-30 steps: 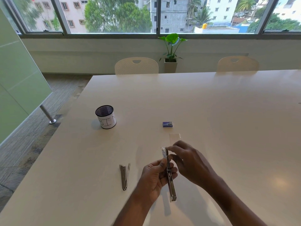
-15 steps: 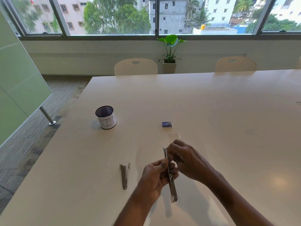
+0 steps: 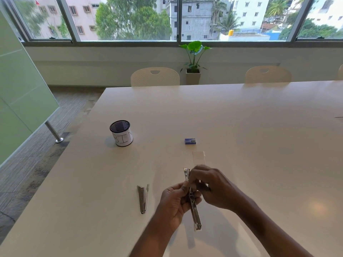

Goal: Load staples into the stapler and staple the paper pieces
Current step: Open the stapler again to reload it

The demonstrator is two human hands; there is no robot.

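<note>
Loading step, by the look of it. The stapler (image 3: 196, 215) was swung open into one long strip and held up over the worktop (image 3: 241, 127). The left hand (image 3: 174, 201) gripped its middle and the right hand (image 3: 209, 186) pinched its upper half. Couldn't tell if a staple strip was in those fingers. The staple box (image 3: 190, 141) and paper pieces (image 3: 198, 157) lay just beyond. Next move probably needs staples seated straight in the channel, then snapping it closed.

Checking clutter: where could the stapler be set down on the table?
Bare table lies right of the right hand, and between the bin cup and staple box. Crowded: paper strip just beyond the stapler, metal tool left of the left hand.
</note>
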